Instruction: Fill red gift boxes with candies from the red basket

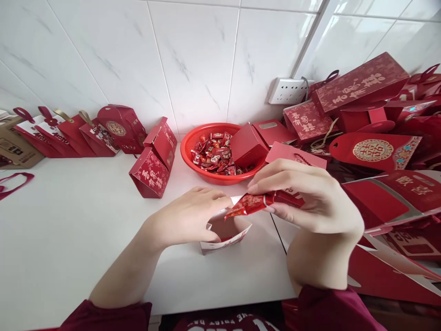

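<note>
An open white-and-red paper box [225,246] stands on the white table, its inside facing up. My left hand [193,214] grips the box's left side, with the thumb at the near edge and the fingers at the far side. Above the box's right part, my right hand [299,193] pinches a shiny red wrapped packet [250,204] between thumb and fingers. Something red lies inside the box, too hidden to name. Behind both hands a red plastic basket [188,158] holds many small red wrapped candies [215,154].
Red gift boxes [151,172] stand behind my left hand, with a row of red bags [74,135] at the back left. Many red boxes [361,87] are heaped at the right. A white power strip [287,91] is on the tiled wall.
</note>
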Tool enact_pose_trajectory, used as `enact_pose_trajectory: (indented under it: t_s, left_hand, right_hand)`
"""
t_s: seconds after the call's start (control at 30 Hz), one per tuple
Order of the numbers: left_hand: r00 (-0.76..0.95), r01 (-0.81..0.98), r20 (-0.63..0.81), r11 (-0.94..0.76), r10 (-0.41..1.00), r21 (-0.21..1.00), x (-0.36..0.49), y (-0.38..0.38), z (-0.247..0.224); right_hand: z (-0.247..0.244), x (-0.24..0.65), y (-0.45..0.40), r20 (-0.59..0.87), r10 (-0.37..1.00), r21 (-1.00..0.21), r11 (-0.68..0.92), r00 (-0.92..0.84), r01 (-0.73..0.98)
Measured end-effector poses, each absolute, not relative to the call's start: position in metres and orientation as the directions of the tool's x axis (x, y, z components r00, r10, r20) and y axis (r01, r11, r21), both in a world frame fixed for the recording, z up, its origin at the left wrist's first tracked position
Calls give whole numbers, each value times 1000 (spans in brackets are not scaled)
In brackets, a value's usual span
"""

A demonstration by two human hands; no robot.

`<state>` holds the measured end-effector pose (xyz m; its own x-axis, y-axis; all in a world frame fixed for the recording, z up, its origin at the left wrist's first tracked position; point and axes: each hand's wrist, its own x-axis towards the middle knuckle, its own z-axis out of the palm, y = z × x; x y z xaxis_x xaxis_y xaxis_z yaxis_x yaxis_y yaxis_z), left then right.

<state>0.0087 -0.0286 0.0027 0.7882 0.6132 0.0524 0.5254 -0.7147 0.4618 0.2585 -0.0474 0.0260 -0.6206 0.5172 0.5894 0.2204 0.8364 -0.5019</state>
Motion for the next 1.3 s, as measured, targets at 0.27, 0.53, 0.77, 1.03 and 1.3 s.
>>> enact_pose_trajectory:
  t_s: [0.27,0.53,0.77,1.03,1.3]
  left_hand:
    - [791,572,-81,-686,606,450,4,-35,6]
    - [739,582,3,-640,674,502,-1,-27,11]
    - [807,521,-72,-649,586,554,7,-17,5]
    - [775,529,-56,-598,629,603,-9,-2,6]
    - [793,461,-90,-497,602,735,-15,6,9]
  right_hand:
    - [25,251,-47,592,502,-518,836,-631,179]
    - [18,249,-46,650,562,-534,817,-512,219]
    - [16,242,-38,635,536,-530,826,-557,191]
    - [14,242,-42,653,545,-505,831,-526,233]
    - [2,222,-29,601,528,-539,822,-599,184]
